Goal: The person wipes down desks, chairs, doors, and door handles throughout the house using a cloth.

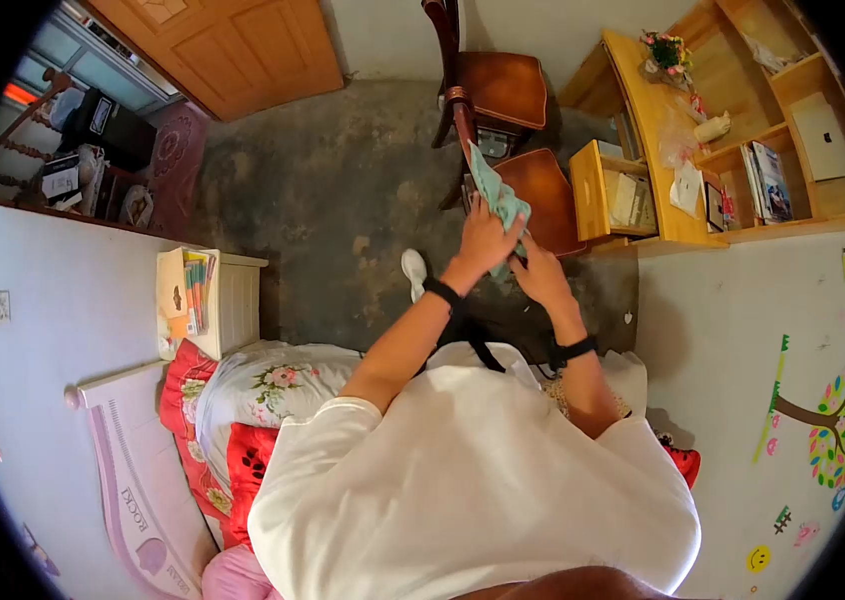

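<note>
Left hand [488, 238]: fingers bent over the cloth [496, 192], closed on it. Right hand [543, 274]: fingers bent at the cloth's near end, tips partly hidden; cannot tell if they pinch it. Hands are close together, left one slightly farther out.

Cloth: pale green, thin-looking, creased and bunched under the fingers, far end narrowing to a loose point. It sits in front of the body, at the left edge of the near chair [545, 190], along its dark reddish wooden back; exact contact with the wood is unclear. Seat is brown and glossy.

Black band [443, 291] on left wrist, black watch [577, 350] on right. Far chair [505, 88], same type, just beyond. Right: wooden desk [658, 120], drawer [595, 190] pulled out with items inside, flowers [667, 50] on the far part of the top. White shoe [413, 266] on the dark floor [313, 190], left of the hands. Near left: bed [273, 390] with floral and red bedding, white nightstand [240, 305] bearing books.
</note>
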The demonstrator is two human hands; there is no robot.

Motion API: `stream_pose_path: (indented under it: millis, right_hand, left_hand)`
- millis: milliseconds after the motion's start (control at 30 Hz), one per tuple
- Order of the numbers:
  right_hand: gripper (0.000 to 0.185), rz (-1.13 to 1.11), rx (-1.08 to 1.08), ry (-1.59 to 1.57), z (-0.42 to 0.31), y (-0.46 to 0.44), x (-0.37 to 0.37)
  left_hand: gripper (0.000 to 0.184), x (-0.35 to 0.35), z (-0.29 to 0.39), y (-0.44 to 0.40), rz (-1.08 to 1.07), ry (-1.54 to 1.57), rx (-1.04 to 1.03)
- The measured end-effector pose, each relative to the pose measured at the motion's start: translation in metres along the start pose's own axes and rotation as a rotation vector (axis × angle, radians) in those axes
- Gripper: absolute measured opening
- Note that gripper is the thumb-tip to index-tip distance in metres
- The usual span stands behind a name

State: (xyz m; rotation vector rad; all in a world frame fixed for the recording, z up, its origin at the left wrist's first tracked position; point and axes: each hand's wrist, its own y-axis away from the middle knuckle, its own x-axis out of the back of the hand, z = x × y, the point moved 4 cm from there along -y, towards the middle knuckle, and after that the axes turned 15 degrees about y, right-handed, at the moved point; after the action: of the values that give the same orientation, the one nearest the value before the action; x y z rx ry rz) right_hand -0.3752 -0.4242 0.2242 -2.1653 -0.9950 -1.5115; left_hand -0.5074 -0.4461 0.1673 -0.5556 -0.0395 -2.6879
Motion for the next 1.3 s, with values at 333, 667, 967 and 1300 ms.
stream_pose_path:
  millis: [333,667,967,1300]
  right_hand:
    - [0.032,-0.026,-0.014,-0.117,-0.030,-0.021,0.007]
    - [0.068,-0.287,-0.128,0.168,-0.064,-0.155,-0.042]
    - [0.044,0.149,0.107,-0.095,-0.164,-0.219,0.039]
    - [0.043,0.415,0.055,0.020,-0.275,-0.400,-0.035]
  left_hand:
    - [0.074,0.068,0.000,-0.054,0.019,-0.384,-0.260]
    - [0.056,0.133,-0.023,-0.148,-0.116,-0.404,-0.456]
    - [0.042,0.258,-0.006,-0.206,-0.258,0.276,-0.050]
    - [0.032,0.439,-0.039,-0.223,-0.697,0.482,-0.151]
